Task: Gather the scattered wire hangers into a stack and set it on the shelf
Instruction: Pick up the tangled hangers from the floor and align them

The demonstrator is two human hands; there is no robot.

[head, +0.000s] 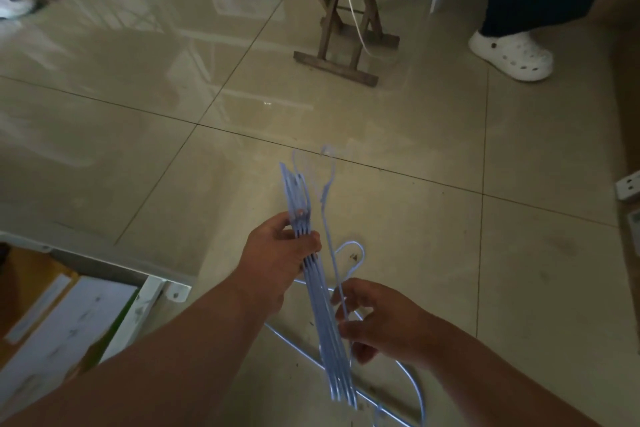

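Note:
My left hand (277,255) grips a stack of several pale blue wire hangers (323,329), held edge-on above the tiled floor, hooks pointing away from me. My right hand (377,321) pinches one more blue hanger (329,218) just to the right of the stack, almost touching it. Under my hands, more blue hangers (412,388) lie loose on the floor, partly hidden by the stack and my right arm. One hook (353,250) curls up between my hands.
A glass-topped white shelf (104,253) with boxes under it stands at my left. A wooden folding stool (343,28) with chargers and a white cable is ahead. A person's foot in a white clog (512,55) stands at the upper right. A power strip (628,185) lies at the right edge.

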